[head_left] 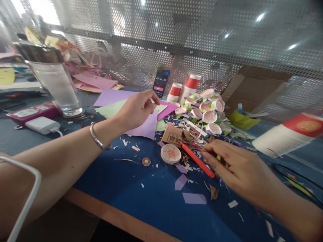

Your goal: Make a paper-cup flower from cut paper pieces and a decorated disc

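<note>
My left hand point(142, 107), with a silver bangle on the wrist, is over sheets of purple paper point(147, 126) and pale green paper point(107, 109). Its fingers are curled toward the thumb; what they hold, if anything, is hidden. On the right, my right hand point(232, 163) is closed beside an orange-red marker point(198, 159) lying on the table. Small yellow and dark bits show in the gap of its fingers, and I cannot tell whether it holds them. Left of the marker sits a round white paper-cup base point(171, 154) with a red drawn pattern.
A pile of similar cup bases point(209, 116) lies among paper scraps. Paper cups point(189, 89) stand behind, and another cup stack point(292, 134) lies at right. A phone point(160, 82) leans on the perforated panel. At left are a glass of water point(59, 87) and white charger point(42, 124).
</note>
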`<state>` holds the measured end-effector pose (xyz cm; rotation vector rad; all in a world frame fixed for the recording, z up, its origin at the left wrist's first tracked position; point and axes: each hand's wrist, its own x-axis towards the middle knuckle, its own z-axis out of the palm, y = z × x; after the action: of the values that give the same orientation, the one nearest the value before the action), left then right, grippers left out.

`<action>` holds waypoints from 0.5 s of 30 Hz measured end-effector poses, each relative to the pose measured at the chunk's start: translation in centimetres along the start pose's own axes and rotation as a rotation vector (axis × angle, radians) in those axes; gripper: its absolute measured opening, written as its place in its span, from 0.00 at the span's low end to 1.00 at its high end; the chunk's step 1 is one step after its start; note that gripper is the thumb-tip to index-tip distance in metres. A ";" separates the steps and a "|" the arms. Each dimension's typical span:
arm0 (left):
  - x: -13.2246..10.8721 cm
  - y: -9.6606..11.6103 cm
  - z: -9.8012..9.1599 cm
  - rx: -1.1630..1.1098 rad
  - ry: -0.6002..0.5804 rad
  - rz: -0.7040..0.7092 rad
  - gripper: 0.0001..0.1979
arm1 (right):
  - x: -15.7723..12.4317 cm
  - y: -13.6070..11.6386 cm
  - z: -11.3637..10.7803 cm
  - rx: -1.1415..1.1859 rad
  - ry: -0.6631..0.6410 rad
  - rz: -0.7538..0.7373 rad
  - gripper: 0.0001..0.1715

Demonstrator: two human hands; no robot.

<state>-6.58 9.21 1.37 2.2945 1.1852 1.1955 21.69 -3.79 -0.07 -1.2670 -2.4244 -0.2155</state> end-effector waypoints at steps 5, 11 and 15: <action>0.8 -2.2 -0.3 0.045 0.260 -0.018 0.16 | 0.0 -0.1 0.1 -0.012 -0.016 0.049 0.11; 2.0 -6.4 -1.1 0.245 0.150 -0.359 0.17 | -0.1 0.5 0.2 0.002 -0.016 0.078 0.11; 2.3 -8.7 -2.9 0.359 0.109 -0.484 0.19 | 0.0 0.8 0.1 -0.007 -0.022 0.082 0.11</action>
<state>-12.77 16.04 -0.67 1.9961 1.9911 0.9922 22.33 -3.33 -0.23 -1.3757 -2.3860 -0.1883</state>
